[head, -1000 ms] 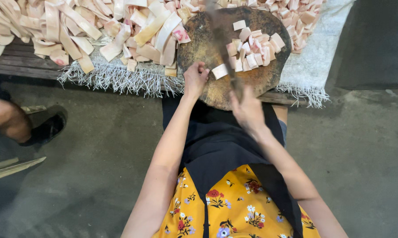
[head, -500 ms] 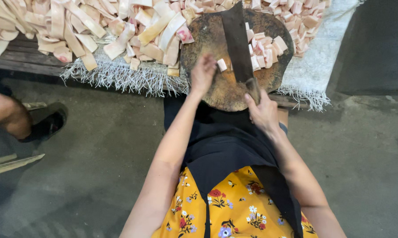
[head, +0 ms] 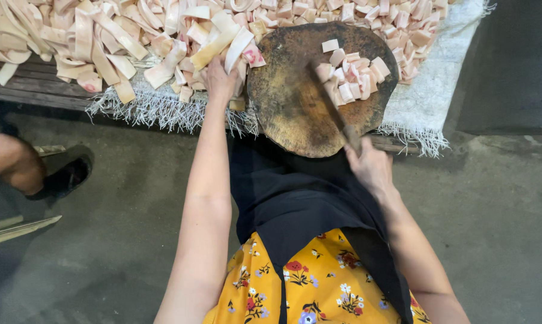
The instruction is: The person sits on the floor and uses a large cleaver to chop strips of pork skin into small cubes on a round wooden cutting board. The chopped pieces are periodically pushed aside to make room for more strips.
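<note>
A single head-worn camera looks steeply down over the person's own lap and arms, facing forward onto a low bench (head: 36, 90). The round board (head: 295, 114) sits near, top centre; the concrete floor (head: 121, 228) fills both sides. There is no second view to share any part of the scene

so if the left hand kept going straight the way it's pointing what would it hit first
The left hand already touches the long pale strips beside the round chopping block. Going straight on, it would likely just push deeper into that heap, though depth is unclear.
</note>
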